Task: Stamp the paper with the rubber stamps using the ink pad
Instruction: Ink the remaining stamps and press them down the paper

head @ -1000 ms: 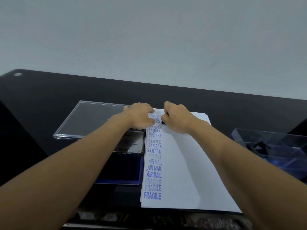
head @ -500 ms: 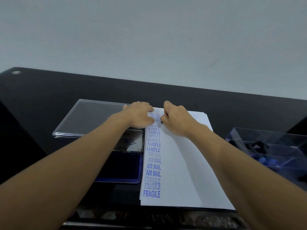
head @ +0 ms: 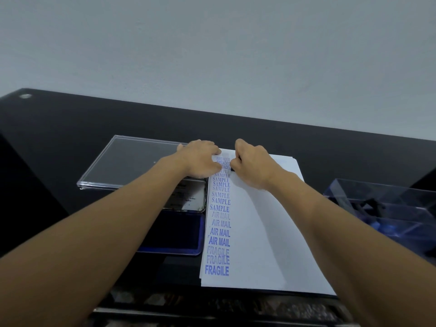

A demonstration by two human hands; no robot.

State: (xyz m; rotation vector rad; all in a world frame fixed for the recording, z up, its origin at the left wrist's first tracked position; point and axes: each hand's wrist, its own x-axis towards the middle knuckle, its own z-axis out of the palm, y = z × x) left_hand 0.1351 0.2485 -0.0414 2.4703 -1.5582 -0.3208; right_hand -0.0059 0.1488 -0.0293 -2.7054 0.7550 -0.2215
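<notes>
Right grip [head: 250,166] pinches rubber stamp [head: 233,169] down on paper [head: 259,232] top; left grip [head: 200,159] spread, pressing paper edge just beside

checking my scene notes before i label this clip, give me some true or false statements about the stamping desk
1. The blue ink pad lies left of the paper. True.
2. The printed words are red. False: they are blue.
3. The FRAGILE prints are at the near end of the column. True.
4. The right hand is over the ink pad. False: it is at the paper's far end by the AMENDED prints, curled on a dark rubber stamp.
5. A clear plastic box stands right of the paper. True.
6. The left hand holds a stamp. False: its fingers rest at the paper's far left corner.
</notes>
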